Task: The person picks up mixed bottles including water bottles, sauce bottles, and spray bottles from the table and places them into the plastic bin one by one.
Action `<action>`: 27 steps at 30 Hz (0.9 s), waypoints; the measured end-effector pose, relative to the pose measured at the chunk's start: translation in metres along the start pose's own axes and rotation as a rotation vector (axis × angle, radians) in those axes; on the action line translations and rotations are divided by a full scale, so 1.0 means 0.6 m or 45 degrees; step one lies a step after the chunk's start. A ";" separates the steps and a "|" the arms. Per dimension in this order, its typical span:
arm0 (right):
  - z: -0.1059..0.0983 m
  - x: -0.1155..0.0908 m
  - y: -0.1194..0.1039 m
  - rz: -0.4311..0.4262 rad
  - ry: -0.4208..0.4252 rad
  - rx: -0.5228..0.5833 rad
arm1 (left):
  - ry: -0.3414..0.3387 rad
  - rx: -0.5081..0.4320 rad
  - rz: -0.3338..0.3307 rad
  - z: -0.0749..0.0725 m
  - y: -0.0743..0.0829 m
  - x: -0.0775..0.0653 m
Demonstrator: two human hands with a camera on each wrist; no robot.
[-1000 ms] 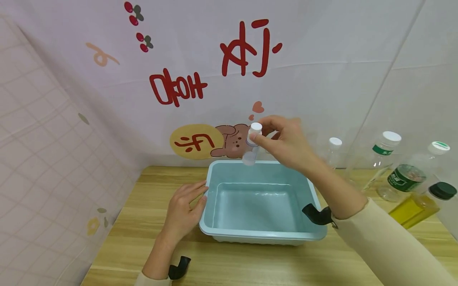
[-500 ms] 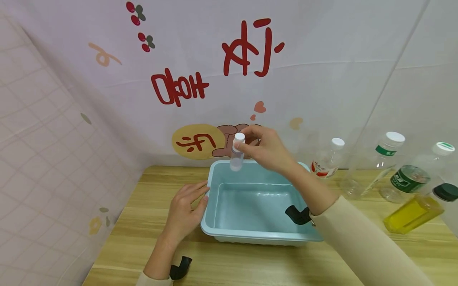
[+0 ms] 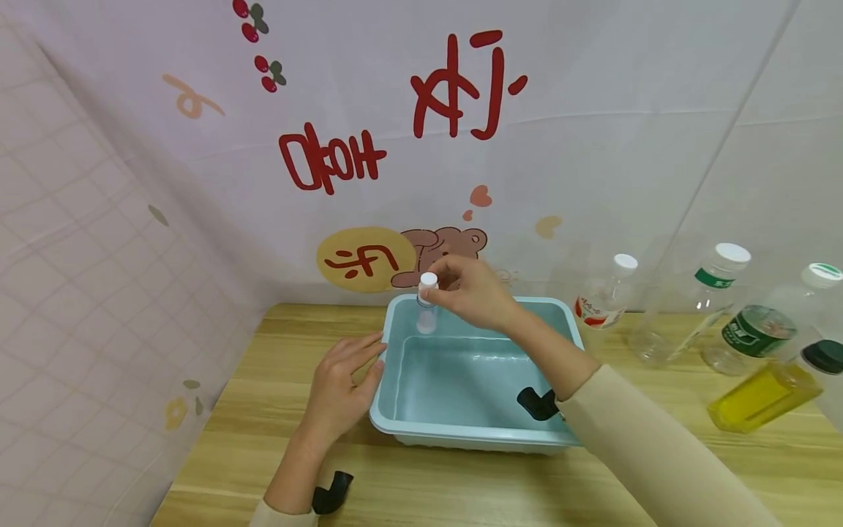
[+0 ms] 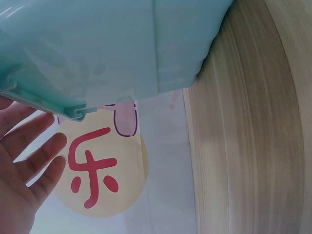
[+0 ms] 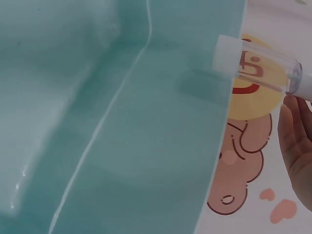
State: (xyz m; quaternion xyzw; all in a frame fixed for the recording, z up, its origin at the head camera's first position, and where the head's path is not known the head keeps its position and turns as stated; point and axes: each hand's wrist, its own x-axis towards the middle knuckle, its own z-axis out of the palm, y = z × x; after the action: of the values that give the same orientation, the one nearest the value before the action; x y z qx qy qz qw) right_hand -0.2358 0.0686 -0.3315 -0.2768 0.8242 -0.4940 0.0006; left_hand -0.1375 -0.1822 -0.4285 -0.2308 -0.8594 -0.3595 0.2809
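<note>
My right hand (image 3: 476, 294) pinches a small clear bottle (image 3: 426, 319) by its white-capped top. The bottle stands upright over the back left corner of a light blue plastic basin (image 3: 487, 436). In the right wrist view, the bottle (image 5: 265, 70) shows a whitish base end just over the basin's edge, with the fingers (image 5: 295, 141) at its other end. My left hand (image 3: 344, 382) rests against the basin's left rim, fingers straight. Seen from the left wrist, those fingers (image 4: 36, 156) are spread beside the rim, the upper ones reaching it.
Right of the basin are several clear plastic bottles: one with a red label (image 3: 598, 311), a tall one with a green band (image 3: 714, 278), and one with a dark green label (image 3: 757, 329). A bottle of yellow liquid (image 3: 764, 395) leans there. A printed cloth (image 3: 560, 161) hangs behind the wooden table (image 3: 408, 490).
My right hand has carried the small bottle left and down, from above the basin's back rim to its back left corner. The left hand has stayed at the rim.
</note>
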 end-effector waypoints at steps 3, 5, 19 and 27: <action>0.004 0.001 0.005 0.008 -0.011 -0.008 | -0.001 -0.003 -0.001 -0.001 0.001 0.002; 0.005 0.000 0.007 0.010 -0.016 -0.018 | -0.009 -0.008 -0.002 -0.001 0.003 0.004; 0.020 0.011 0.018 0.046 -0.180 -0.188 | -0.017 -0.005 -0.007 -0.003 0.004 0.006; 0.031 0.021 0.026 0.061 -0.303 -0.243 | -0.020 0.010 -0.012 -0.004 0.001 0.003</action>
State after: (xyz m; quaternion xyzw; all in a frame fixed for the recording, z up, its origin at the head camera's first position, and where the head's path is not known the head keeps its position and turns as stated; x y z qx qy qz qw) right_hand -0.2484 0.0534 -0.3507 -0.3126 0.8678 -0.3770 0.0837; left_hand -0.1375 -0.1831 -0.4256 -0.2285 -0.8640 -0.3556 0.2735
